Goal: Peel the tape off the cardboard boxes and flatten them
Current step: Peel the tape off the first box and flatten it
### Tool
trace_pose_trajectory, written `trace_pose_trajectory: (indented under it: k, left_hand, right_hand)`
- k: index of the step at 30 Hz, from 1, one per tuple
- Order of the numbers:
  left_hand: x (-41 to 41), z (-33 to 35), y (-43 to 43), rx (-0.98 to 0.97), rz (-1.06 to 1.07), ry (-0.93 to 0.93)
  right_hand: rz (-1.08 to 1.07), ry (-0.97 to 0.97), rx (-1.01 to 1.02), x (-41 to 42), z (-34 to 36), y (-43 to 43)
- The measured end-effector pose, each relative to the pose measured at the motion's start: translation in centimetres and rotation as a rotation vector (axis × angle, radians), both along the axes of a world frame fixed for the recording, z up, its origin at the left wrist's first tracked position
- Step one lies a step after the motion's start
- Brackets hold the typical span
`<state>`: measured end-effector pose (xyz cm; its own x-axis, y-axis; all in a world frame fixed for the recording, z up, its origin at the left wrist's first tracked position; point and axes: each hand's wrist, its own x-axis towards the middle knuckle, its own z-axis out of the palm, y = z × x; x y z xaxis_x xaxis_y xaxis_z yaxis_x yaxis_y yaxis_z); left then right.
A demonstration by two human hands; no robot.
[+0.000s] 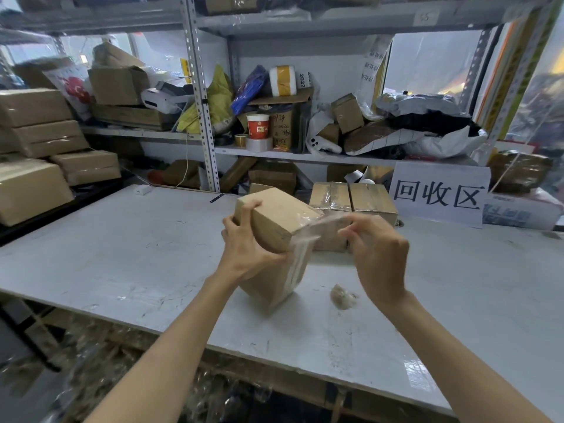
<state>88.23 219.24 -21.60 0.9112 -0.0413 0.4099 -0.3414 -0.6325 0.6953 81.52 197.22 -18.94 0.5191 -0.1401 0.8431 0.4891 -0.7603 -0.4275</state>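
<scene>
Forearms out over the counter. Gripping the cardboard box with the left hand, fingers curled over its far left edge, box tilted. Pinching clear tape in the right hand, stretched taut off the box's right side. Just right of the box, a crumpled tape wad; behind the box, two taped boxes.

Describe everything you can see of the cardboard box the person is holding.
The cardboard box is plain brown, closed and tilted, one corner pointing down toward the white table; whether it touches is unclear. The left hand grips its left end, fingers curled over the top edge. Partly peeled clear tape stretches from its right edge to the right hand, which pinches it; more tape runs down the near face.
</scene>
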Motion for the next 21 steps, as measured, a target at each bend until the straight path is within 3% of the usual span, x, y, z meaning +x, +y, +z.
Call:
trace_pose_trajectory:
  k: [4, 7, 13, 21]
  left_hand:
    - [-0.1, -0.9, 0.5, 0.088, -0.027, -0.041]
    - [-0.3, -1.1, 0.0, 0.048, -0.066, -0.059]
    - [-0.4, -0.8, 0.7, 0.056, -0.126, -0.012]
    - [-0.4, -0.2, 0.5, 0.102, -0.148, 0.010]
  right_hand:
    - [0.074, 0.095, 0.045, 0.7, 1.4, -0.5]
    - [0.162, 0.163, 0.115, 1.3, 1.5, 1.1]
    - [0.150, 0.339, 0.164, 2.4, 0.7, 1.5]
    - [0.158, 0.279, 0.132, 2.3, 0.9, 1.7]
